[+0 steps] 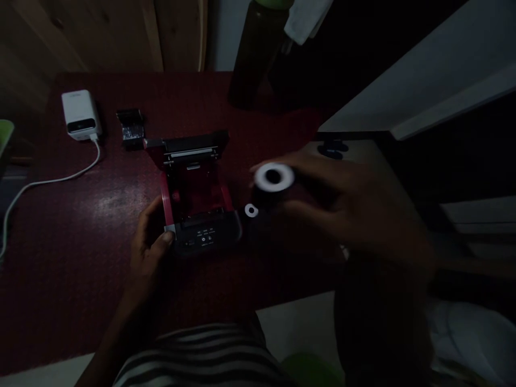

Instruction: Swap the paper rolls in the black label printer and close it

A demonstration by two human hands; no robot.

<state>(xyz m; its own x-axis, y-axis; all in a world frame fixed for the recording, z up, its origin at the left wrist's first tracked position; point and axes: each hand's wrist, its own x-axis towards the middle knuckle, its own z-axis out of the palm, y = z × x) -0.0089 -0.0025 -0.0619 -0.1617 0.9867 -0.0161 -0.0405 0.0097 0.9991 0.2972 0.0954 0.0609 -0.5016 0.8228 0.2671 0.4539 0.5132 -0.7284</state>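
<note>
A small red and black receipt printer (209,234) sits on the table with its lid raised and its red paper bay showing. My left hand (151,242) grips the printer's front left corner, thumb on top and fingers along the side. To the right of the printer and above the table, my right hand (342,199) holds a paper roll (263,177) between thumb and fingers. The roll's white end with its dark core faces up; its sides look dark. Just below it, a smaller roll (251,210) is by the printer's right side, its lower part lost in shadow.
A white power bank (80,113) with a white cable (60,179) lies at the back left of the dark red table (108,301). Beside it is a crumpled black wrapper-like piece (132,129). A tall dark bottle (256,59) with a green cap stands at the back.
</note>
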